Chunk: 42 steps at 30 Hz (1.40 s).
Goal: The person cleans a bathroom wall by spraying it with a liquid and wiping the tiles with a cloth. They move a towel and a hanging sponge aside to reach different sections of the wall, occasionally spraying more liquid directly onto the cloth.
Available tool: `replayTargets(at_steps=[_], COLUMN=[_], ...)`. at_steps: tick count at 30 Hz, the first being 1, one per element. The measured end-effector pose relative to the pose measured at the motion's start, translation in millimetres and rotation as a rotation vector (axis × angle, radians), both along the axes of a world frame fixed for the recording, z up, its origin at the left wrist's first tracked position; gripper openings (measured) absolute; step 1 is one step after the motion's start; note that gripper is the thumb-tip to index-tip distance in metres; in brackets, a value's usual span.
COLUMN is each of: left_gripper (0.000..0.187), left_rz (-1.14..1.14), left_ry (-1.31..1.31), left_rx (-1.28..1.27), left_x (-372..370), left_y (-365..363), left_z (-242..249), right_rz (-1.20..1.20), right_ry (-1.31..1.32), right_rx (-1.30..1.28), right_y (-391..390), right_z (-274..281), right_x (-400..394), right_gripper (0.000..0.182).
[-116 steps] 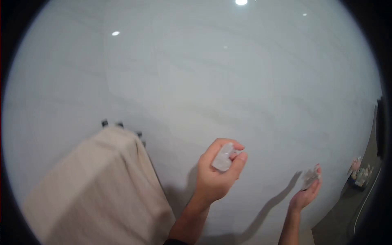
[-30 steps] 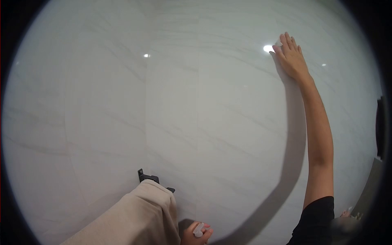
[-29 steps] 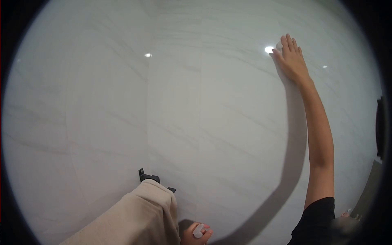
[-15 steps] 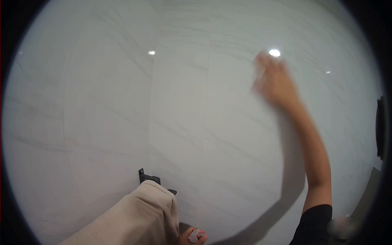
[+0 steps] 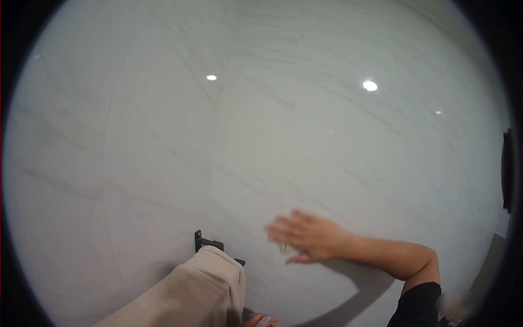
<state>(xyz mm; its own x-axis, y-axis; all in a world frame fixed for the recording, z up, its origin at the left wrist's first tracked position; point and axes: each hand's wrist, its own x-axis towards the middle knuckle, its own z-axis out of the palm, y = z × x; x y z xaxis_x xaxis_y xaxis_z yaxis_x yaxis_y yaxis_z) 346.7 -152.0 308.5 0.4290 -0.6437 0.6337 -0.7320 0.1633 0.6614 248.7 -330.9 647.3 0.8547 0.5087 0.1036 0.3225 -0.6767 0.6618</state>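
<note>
My right hand (image 5: 308, 237) is stretched over the pale marbled wall (image 5: 338, 163), blurred by motion, its fingers pointing left. Something small and light shows at its palm side, too blurred to name. Only part of my left hand (image 5: 260, 320) shows at the bottom edge, beside the towel, with its fingers curled around a small whitish translucent object (image 5: 265, 321). A beige towel (image 5: 190, 283) hangs over a black wall-mounted bar (image 5: 210, 242) at the lower left.
Round light reflections shine on the glossy wall. A dark object (image 5: 508, 171) stands at the far right edge. Below it is a grey slanted panel (image 5: 486, 267), with a blurred round shape (image 5: 455, 305) near the lower right corner.
My right hand has swept down and to the left across the wall. My left hand sits slightly lower in view. The towel and bar have shifted slightly right and down in view.
</note>
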Motion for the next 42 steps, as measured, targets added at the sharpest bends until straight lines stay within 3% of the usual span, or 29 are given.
replayTargets(at_steps=[2, 4, 5, 6, 8, 9, 11, 15, 17, 19, 20, 23, 24, 25, 26, 27, 28, 30, 33, 36, 39, 42], left_gripper=[0.049, 0.052, 0.036, 0.021, 0.020, 0.019, 0.016, 0.016, 0.016, 0.016, 0.016, 0.016, 0.016, 0.017, 0.017, 0.017, 0.017, 0.017, 0.017, 0.018, 0.018, 0.019], left_rz=[-0.067, -0.092, -0.173, -0.261, -0.264, -0.272, -0.297, -0.319, -0.322, -0.318, -0.315, -0.315, -0.318, -0.318, -0.322, -0.320, -0.320, -0.324, -0.331, -0.350, -0.364, -0.377], left_ry=[0.247, 0.377, 0.594, 0.808, 0.756, 0.704, 0.604, 0.602, 0.631, 0.653, 0.656, 0.671, 0.672, 0.670, 0.667, 0.662, 0.662, 0.671, 0.672, 0.682, 0.685, 0.678], left_rx=[-0.044, -0.051, 0.061, 0.178, 0.113, 0.039, -0.099, -0.139, -0.116, -0.091, -0.089, -0.077, -0.075, -0.075, -0.078, -0.082, -0.086, -0.087, -0.085, -0.066, -0.069, -0.068], left_x=[-17, -23, -23, -22, -12, -6, 2, -9, -5, -3, -3, -5, -5, -3, -2, 1, 2, 1, 3, 0, -2, -1], left_y=[21, 38, 43, 48, 40, 30, 15, 26, 25, 25, 24, 20, 21, 21, 22, 24, 24, 27, 26, 23, 19, 17], left_z=[18, 42, 62, 70, 49, 28, -11, 20, 22, 27, 30, 31, 30, 31, 29, 28, 26, 22, 19, 21, 24, 25], right_rz=[-0.186, -0.188, -0.254, -0.375, -0.390, -0.388, -0.447, -0.118, -0.012, 0.010, -0.001, -0.111, -0.235, -0.371, -0.357, -0.333, -0.313, -0.431, -0.294, -0.138, -0.070, -0.257], right_ry=[-0.410, -0.887, -1.098, -1.343, -1.600, -1.600, -1.507, -0.571, -0.216, -0.308, -0.402, -1.008, -1.188, -1.322, -1.477, -1.637, -1.637, -1.704, -1.243, -0.995, -0.887, -1.142], right_rx=[-0.090, -0.150, -0.048, -0.145, 0.063, 0.069, -0.153, -0.054, -0.029, -0.073, -0.114, -0.208, -0.151, 0.066, 0.126, 0.190, 0.194, -0.018, -0.119, -0.203, -0.250, -0.154], right_y=[-3, -28, -42, -73, -76, -74, -59, 2, 17, 16, 10, -25, -34, -44, -54, -48, -47, -45, 5, 23, 18, -11], right_z=[69, 166, 221, 279, 326, 322, 297, 92, 15, 36, 71, 220, 279, 336, 363, 374, 377, 369, 296, 244, 246, 294], right_x=[-1, -10, -19, -34, -56, -47, -19, 47, 55, 59, 63, 59, 44, 23, 6, 0, 12, 44, 112, 149, 136, 80], right_gripper=[0.086, 0.076, 0.069, 0.065, 0.072, 0.072, 0.077, 0.096, 0.093, 0.087, 0.085, 0.073, 0.072, 0.073, 0.075, 0.077, 0.077, 0.084, 0.087, 0.086, 0.083, 0.080])
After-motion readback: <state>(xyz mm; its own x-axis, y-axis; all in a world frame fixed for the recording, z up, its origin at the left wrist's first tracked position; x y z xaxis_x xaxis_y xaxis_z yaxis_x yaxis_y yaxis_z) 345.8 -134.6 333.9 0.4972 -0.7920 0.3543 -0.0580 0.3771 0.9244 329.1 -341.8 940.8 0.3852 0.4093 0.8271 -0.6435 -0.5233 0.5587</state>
